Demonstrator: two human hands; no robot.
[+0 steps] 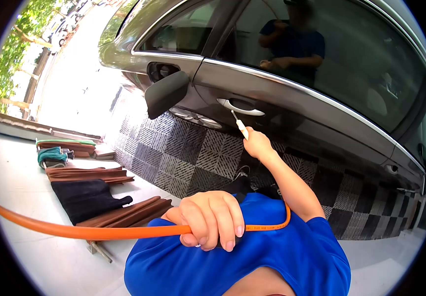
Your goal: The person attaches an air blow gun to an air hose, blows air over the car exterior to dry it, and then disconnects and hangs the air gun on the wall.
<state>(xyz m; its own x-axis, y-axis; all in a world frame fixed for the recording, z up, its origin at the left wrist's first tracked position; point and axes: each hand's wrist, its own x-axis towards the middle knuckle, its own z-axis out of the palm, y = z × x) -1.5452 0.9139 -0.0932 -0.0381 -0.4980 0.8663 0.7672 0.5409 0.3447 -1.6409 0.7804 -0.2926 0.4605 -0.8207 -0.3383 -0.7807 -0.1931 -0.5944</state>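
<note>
My left hand (pixel 212 219) is closed around an orange hose (pixel 99 232) in front of my chest. From there the hose runs left out of view and right towards my right arm, where it bends and passes out of sight. My right hand (pixel 259 144) reaches forward, its fingers closed on a slim white tool with a thin tip (pixel 242 128). That tip is close to the silver door handle (pixel 240 107) of a dark car (pixel 292 106); whether they touch I cannot tell. Left of the handle, the car's fuel flap (pixel 167 93) stands open beside the filler recess (pixel 161 70).
Black and grey grid tiles (pixel 193 153) cover the floor by the car. To the left, brown folded pieces (pixel 87 175), a black cloth (pixel 87 200) and a green cloth (pixel 51 155) lie on a pale surface. A person is reflected in the car window (pixel 361 64).
</note>
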